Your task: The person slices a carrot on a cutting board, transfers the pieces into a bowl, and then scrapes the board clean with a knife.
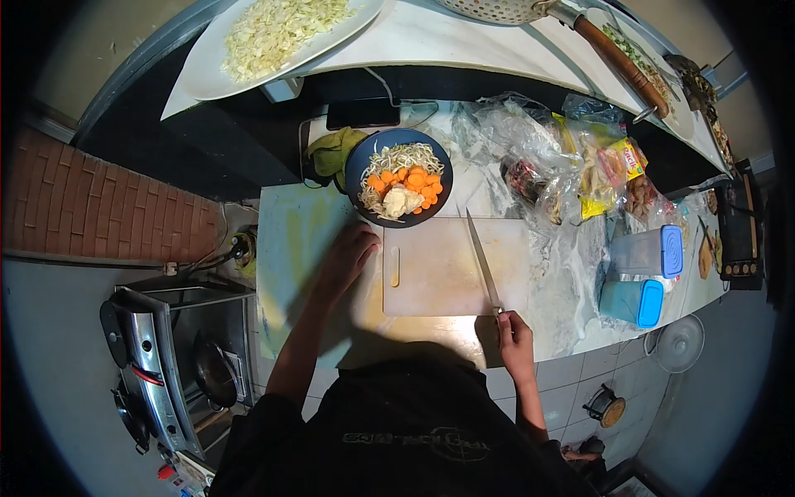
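Observation:
My right hand grips the handle of a long kitchen knife. The blade lies over the right part of a white cutting board, tip pointing away from me. My left hand is beside the board's upper left corner, just below a dark plate; its fingers are loosely curled together and nothing shows in them. On that plate are bean sprouts, sliced carrots and a pale, mashed-looking heap.
Plastic bags of ingredients crowd the counter's right, with two blue-lidded containers nearer me. A green cloth touches the plate. The raised shelf holds shredded cabbage and a wooden-handled strainer. A stove stands left.

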A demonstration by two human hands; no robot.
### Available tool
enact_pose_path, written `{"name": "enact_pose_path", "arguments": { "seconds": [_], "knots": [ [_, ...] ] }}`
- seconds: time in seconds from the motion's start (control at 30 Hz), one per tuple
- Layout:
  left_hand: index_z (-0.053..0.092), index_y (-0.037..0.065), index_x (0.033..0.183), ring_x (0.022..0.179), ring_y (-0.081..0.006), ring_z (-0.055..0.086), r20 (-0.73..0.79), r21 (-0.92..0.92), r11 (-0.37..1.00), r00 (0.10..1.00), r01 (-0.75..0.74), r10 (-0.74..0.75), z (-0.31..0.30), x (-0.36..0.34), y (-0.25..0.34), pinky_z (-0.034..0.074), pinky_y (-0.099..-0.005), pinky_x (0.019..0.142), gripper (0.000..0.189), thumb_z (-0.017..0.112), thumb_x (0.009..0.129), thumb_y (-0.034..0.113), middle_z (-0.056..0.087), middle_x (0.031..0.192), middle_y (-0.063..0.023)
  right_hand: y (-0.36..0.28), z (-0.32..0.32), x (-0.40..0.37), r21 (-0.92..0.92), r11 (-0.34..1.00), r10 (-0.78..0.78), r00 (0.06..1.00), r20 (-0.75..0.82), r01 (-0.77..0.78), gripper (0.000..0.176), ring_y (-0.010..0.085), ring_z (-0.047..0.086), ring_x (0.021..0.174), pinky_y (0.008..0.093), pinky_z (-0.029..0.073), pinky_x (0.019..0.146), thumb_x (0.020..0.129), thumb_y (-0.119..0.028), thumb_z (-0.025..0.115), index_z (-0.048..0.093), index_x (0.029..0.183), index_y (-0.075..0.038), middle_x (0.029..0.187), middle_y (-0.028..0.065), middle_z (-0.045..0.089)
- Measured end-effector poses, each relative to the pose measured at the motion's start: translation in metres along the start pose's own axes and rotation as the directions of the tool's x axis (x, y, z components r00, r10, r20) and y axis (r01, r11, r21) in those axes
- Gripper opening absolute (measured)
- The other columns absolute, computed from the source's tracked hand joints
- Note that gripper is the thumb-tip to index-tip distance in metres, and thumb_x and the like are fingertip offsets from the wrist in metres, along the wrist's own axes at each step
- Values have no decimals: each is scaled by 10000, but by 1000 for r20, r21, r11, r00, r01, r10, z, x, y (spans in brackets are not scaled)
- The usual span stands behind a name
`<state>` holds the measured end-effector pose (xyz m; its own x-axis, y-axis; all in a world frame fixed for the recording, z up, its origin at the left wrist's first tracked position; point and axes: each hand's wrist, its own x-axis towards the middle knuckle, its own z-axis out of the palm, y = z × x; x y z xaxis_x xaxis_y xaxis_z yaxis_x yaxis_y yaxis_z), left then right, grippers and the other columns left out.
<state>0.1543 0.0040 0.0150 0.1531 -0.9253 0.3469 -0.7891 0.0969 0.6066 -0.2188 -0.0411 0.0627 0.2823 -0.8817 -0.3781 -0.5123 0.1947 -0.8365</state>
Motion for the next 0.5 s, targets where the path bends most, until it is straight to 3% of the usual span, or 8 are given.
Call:
{"name": "enact_pose_path", "arguments": {
  "seconds": [0.13, 0.27, 0.37, 0.43, 0.5],
  "knots": [
    [596, 47, 955, 968, -308, 584, 111, 5, 1000, 994, 25, -25, -3, -5, -4, 499, -413, 845, 124, 683, 867, 42, 580, 1008, -103, 1, 2, -2, 47, 999, 11, 1000, 7, -12, 306, 76, 461, 558, 279, 374, 510, 1049, -252, 511, 611, 921, 8, 612, 5, 499],
    [592, 39, 966, 972, -317, 596, 113, 26, 999, 993, 40, -43, -9, -3, 3, 508, -414, 840, 122, 678, 881, 45, 586, 1023, -109, 2, -2, -4, 72, 997, 24, 1000, 6, -25, 294, 72, 458, 556, 274, 370, 509, 1046, -242, 519, 613, 929, 10, 615, 1, 505],
    [593, 24, 974, 988, -299, 612, 23, 40, 996, 997, 76, -77, -22, 6, 20, 514, -388, 851, 133, 686, 890, 67, 608, 1058, -119, 4, -6, -6, 78, 994, 68, 997, 32, -70, 336, 44, 425, 585, 237, 330, 511, 1066, -304, 505, 587, 897, -26, 648, -41, 478],
    [601, 27, 995, 934, -264, 658, -57, -136, 980, 987, 144, -153, -26, 19, 26, 527, -356, 819, 122, 679, 906, 53, 655, 1021, -115, 8, -7, -8, 72, 996, 51, 998, 23, -52, 338, 43, 425, 586, 236, 329, 509, 1066, -310, 504, 588, 897, -29, 650, -41, 479],
    [610, 28, 1004, 897, -248, 673, -82, -166, 970, 978, 176, -191, -24, 28, 26, 530, -346, 804, 114, 675, 912, 46, 672, 988, -110, 11, -8, -9, 63, 998, 24, 999, 21, -25, 340, 42, 426, 586, 236, 327, 508, 1066, -315, 503, 590, 898, -32, 653, -42, 481]
  ]
}}
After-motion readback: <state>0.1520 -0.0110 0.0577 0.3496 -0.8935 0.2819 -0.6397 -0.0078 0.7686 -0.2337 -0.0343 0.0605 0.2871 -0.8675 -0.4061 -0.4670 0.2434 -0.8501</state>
